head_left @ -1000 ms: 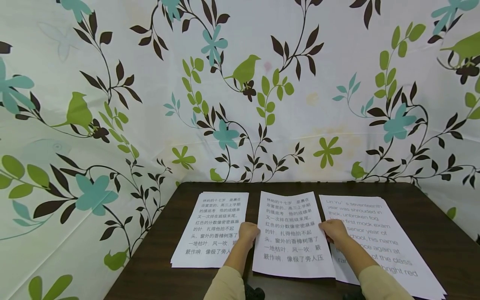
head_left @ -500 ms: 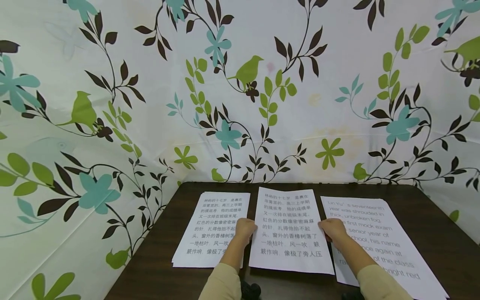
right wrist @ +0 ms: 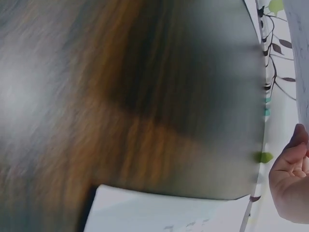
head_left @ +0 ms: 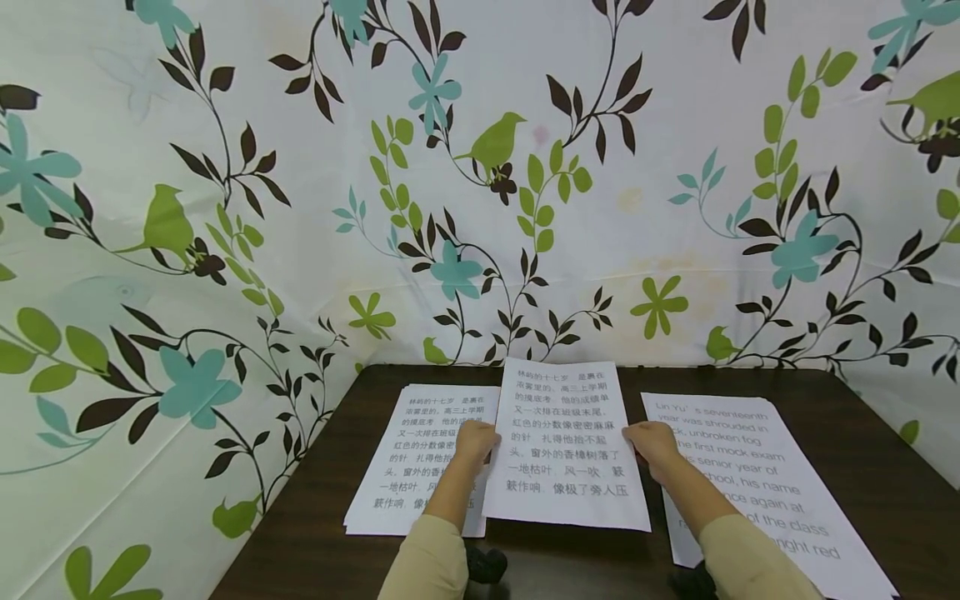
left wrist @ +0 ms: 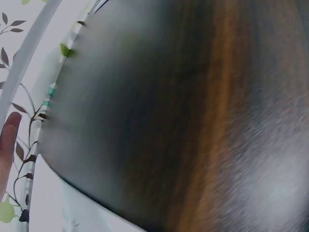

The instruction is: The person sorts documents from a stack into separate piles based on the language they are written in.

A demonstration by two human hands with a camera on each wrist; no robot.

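Note:
A white sheet of paper (head_left: 566, 442) printed with Chinese text is held up above the dark table, its top edge slightly bowed. My left hand (head_left: 474, 443) pinches its left edge and my right hand (head_left: 654, 443) pinches the right edge. Part of it covers the right side of a stack of Chinese-text sheets (head_left: 405, 471). Under my right forearm lies a stack of English-text sheets (head_left: 780, 492). Only a finger (left wrist: 7, 145) of the left hand shows in the left wrist view. In the right wrist view, curled fingers (right wrist: 294, 157) meet the paper's edge.
The dark wooden table (head_left: 300, 533) ends at a fabric backdrop (head_left: 600, 208) patterned with leaves, flowers and birds. Dark rounded objects (head_left: 486, 565) sit beneath the wrists at the bottom of the head view.
Both hands have moved left and upward with the sheet, which has risen farther from the table and now overlaps the left stack. Both stacks stay in place.

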